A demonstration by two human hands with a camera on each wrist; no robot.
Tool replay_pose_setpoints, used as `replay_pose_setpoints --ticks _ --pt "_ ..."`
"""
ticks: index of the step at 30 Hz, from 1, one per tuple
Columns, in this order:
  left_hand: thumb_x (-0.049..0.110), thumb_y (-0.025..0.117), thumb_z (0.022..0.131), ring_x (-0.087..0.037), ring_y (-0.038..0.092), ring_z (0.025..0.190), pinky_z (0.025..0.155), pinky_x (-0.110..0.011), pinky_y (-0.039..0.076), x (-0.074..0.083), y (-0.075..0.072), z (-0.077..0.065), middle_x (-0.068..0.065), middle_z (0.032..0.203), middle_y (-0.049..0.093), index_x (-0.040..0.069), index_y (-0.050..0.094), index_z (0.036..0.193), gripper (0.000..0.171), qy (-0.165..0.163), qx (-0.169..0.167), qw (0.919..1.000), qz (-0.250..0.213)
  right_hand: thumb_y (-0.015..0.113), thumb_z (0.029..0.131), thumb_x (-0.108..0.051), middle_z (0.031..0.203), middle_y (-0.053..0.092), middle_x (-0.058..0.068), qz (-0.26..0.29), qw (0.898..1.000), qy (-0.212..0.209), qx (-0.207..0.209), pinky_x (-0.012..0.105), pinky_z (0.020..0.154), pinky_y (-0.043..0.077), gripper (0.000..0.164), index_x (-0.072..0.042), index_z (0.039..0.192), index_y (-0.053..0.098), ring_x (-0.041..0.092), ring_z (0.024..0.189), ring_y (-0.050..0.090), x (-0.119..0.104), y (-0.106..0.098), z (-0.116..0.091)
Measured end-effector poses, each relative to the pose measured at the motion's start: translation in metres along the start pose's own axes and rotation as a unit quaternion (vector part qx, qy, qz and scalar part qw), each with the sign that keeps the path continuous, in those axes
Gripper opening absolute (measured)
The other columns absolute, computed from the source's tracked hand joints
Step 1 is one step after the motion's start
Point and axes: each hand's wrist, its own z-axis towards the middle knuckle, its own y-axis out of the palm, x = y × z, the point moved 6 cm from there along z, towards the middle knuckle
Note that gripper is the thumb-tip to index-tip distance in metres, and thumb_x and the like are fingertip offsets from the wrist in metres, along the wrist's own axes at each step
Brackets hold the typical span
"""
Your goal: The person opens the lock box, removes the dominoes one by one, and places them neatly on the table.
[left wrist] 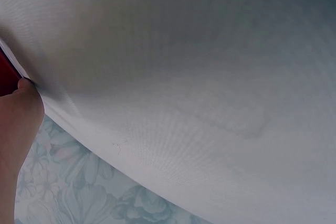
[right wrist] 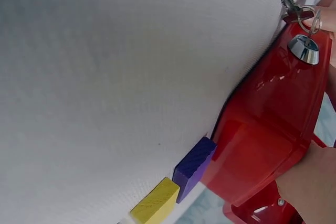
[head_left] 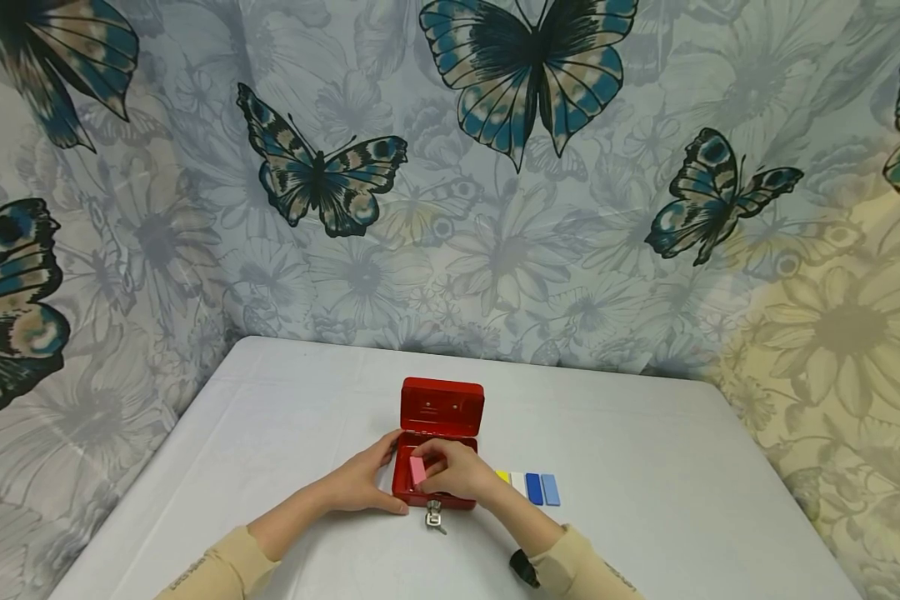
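Observation:
A small red cash box (head_left: 402, 485) stands on the white table with its lid (head_left: 442, 404) raised. A keyring with keys (head_left: 435, 518) hangs from the lock on its front. My left hand (head_left: 360, 481) holds the box by its left side, thumb at the front corner and fingers at the back corner. Over the box's inside, my right hand (head_left: 457, 469) pinches a pink block (head_left: 417, 471) between thumb and fingers. The right wrist view shows the box's outer wall with the silver lock (right wrist: 304, 50); that view does not show the pink block.
Right of the box lies a row of flat blocks: yellow (head_left: 503, 477), white (head_left: 518, 482), dark blue (head_left: 534, 488) and light blue (head_left: 551, 490). A purple block (right wrist: 194, 169) lies beside the box. A black object (head_left: 523, 568) is by the right cuff. Butterfly-patterned fabric stands behind the table.

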Motion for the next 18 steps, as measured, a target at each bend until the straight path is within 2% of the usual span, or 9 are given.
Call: replay_pose_setpoints --ticks 9,18 --pt "0.033 0.086 0.074 -0.037 0.038 0.137 0.111 -0.050 0.033 0.0017 -0.0002 -0.0002 -0.015 0.156 0.027 0.007 0.017 0.154 0.109 0.002 0.001 1.0000 0.002 0.079 0.080 -0.010 0.105 0.065 0.006 0.038 0.999 0.006 0.006 0.045 0.083 0.057 0.041 -0.008 0.118 0.065 0.020 0.086 0.063 0.0021 -0.0034 -0.0038" --pt "0.032 0.086 0.073 -0.038 0.038 0.136 0.111 -0.050 0.034 0.0022 -0.0004 0.0000 -0.016 0.155 0.029 0.007 0.018 0.154 0.108 0.007 0.003 1.0000 0.005 0.079 0.081 -0.014 0.108 0.065 0.006 0.060 0.998 0.019 0.010 0.045 0.084 0.057 0.043 -0.011 0.121 0.064 0.020 0.090 0.064 0.0053 -0.0078 -0.0093"
